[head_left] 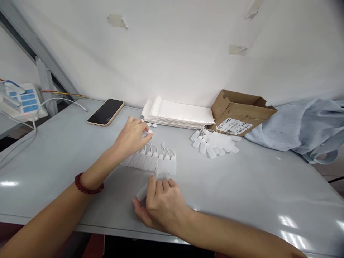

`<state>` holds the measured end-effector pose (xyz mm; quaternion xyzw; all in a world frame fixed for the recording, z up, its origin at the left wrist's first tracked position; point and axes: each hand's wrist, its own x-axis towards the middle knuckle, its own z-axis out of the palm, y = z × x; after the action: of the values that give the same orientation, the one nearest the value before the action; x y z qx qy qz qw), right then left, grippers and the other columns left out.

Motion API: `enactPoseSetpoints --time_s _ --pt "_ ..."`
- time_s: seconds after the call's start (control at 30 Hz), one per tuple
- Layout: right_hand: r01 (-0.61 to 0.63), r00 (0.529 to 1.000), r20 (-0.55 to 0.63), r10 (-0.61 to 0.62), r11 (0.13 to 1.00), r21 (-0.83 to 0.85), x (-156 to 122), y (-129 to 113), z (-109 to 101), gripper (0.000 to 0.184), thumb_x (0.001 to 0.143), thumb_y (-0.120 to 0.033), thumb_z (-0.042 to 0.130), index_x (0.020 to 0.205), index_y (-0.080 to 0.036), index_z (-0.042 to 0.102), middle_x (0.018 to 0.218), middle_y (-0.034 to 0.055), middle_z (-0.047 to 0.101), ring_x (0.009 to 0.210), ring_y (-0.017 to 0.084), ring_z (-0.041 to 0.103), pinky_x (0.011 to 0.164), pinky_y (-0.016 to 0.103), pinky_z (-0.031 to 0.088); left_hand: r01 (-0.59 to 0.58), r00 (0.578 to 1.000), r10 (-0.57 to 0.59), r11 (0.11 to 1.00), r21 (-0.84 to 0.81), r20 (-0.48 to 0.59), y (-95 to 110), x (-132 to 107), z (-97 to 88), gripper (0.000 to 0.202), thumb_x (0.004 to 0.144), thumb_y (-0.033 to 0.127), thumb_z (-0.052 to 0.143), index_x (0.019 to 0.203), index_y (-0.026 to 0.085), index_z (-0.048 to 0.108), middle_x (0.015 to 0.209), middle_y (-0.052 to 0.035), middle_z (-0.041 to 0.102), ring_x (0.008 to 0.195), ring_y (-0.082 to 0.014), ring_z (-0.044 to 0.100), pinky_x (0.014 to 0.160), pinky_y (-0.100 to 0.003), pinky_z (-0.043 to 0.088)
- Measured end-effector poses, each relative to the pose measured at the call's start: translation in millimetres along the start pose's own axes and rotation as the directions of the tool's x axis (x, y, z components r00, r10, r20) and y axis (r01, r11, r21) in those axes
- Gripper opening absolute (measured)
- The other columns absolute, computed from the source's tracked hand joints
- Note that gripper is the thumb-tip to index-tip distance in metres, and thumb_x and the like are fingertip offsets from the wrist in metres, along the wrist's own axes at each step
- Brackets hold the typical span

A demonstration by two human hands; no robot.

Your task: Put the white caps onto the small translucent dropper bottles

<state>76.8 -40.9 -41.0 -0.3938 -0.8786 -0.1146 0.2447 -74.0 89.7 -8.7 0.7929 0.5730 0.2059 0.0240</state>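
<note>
In the head view, take the row of bottles (148,162) on the grey bench (242,200) as the middle of your clock. The bottles stand or lie side by side, too small to tell which, with white loops showing at their tops. Your left hand (130,134) is between ten and eleven o'clock, reaching over the row's far edge, thumb and fingertips pinching a small white piece (149,132). A dark red braided bracelet (88,184) circles that wrist. Your right hand (166,202) is between five and six o'clock, curled, with a translucent bottle (142,192) tilted between thumb and fingers at six o'clock; a white strap (157,168) rises beside your fingertips toward the row. Just past your left hand, at twelve o'clock, a few loose white bits (154,125) lie near a stack of white packets (185,113) at one o'clock. Your phone (106,112) rests at ten, an open cardboard box (242,114) at two. Between two and three, a heap of similar bottles (215,145) lies in front of the box, and a pale blue cloth (292,125) is bunched near three
</note>
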Motion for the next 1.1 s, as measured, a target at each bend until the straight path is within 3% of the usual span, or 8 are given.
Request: enactPoseSetpoints --time_s 0.23,0.47,0.63,0.73,0.83,0.9,1.0,1.1 --pt "-0.015 0.993 0.121 0.005 0.996 0.088 -6.0 3.6 -9.5 0.028 0.076 -0.034 0.049 0.069 -0.010 0.061 0.055 0.0067 0.055 0.045 0.020 0.052 0.036 0.032 0.040 -0.010 1.000 0.010 1.000 -0.026 -0.013 1.3 -1.3 0.0 0.023 0.081 0.031 0.049 0.081 0.015 0.064 0.083 -0.0107 0.064 0.096 -0.0308 0.048 0.084 -0.042 0.044" --pt "0.061 0.995 0.060 -0.084 0.947 0.316 -13.5 29.9 -30.0 0.042 0.079 -0.026 0.050 0.111 0.001 0.051 0.069 0.0110 0.061 0.058 0.022 0.057 0.042 0.030 0.047 0.076 0.997 -0.063 0.941 -0.330 0.051 15.5 -2.2 -8.8 0.017 0.077 0.032 0.057 0.080 0.016 0.062 0.082 -0.0065 0.065 0.087 -0.0250 0.055 0.073 -0.036 0.045" --pt "-0.216 0.976 0.143 0.162 0.708 0.672 -11.3 62.2 -41.5 0.051 0.078 -0.017 0.056 0.126 -0.016 0.040 0.096 0.0097 0.062 0.071 0.016 0.058 0.062 0.030 0.053 0.256 0.964 -0.048 0.431 -0.865 0.262 28.2 -8.5 -31.7 0.010 0.078 0.026 0.063 0.077 0.017 0.058 0.068 0.0002 0.064 0.065 -0.0131 0.058 0.060 -0.025 0.046" --pt "-0.453 0.876 0.341 0.342 0.338 0.825 -8.4 75.0 -42.0 0.046 0.076 -0.016 0.059 0.119 -0.022 0.044 0.094 0.0040 0.062 0.076 0.014 0.059 0.071 0.030 0.052 0.330 0.922 0.122 0.244 -0.912 0.366 29.8 -11.8 -41.1 0.012 0.077 0.022 0.065 0.072 0.017 0.056 0.063 0.0011 0.063 0.056 -0.0112 0.057 0.051 -0.023 0.046" --pt "-0.506 0.794 0.465 0.392 0.002 0.862 -5.9 80.1 -39.3 0.028 0.080 -0.020 0.058 0.107 -0.022 0.048 0.092 0.0027 0.062 0.079 0.014 0.061 0.073 0.030 0.050 0.428 0.816 0.245 0.351 -0.833 0.523 35.6 -13.8 -42.8 0.013 0.073 0.019 0.070 0.072 0.016 0.058 0.058 0.0019 0.062 0.050 -0.0104 0.057 0.048 -0.022 0.048" --pt "-0.516 0.769 0.507 0.390 -0.089 0.852 -5.6 81.1 -37.1 0.019 0.084 -0.023 0.056 0.102 -0.022 0.050 0.092 0.0023 0.061 0.075 0.013 0.062 0.072 0.030 0.050 0.453 0.770 0.247 0.439 -0.776 0.589 42.4 -14.8 -40.2 0.013 0.074 0.021 0.071 0.073 0.016 0.059 0.057 0.0028 0.061 0.050 -0.0091 0.057 0.048 -0.020 0.048" --pt "-0.510 0.785 0.504 0.360 -0.085 0.856 -7.8 81.4 -34.9 0.025 0.085 -0.023 0.056 0.110 -0.024 0.050 0.092 0.0015 0.060 0.075 0.013 0.064 0.073 0.031 0.049 0.451 0.759 0.228 0.492 -0.745 0.610 51.1 -16.0 -34.2 0.015 0.076 0.027 0.070 0.075 0.016 0.059 0.059 0.0037 0.060 0.052 -0.0080 0.055 0.048 -0.018 0.048" --pt "-0.504 0.812 0.455 0.366 0.045 0.863 -11.3 81.2 -34.5 0.037 0.084 -0.019 0.058 0.120 -0.026 0.047 0.092 0.0015 0.061 0.075 0.013 0.063 0.072 0.031 0.049 0.445 0.767 0.196 0.523 -0.727 0.611 54.0 -16.7 -30.7 0.017 0.076 0.032 0.070 0.078 0.017 0.061 0.064 0.0026 0.061 0.053 -0.0084 0.054 0.048 -0.018 0.048"
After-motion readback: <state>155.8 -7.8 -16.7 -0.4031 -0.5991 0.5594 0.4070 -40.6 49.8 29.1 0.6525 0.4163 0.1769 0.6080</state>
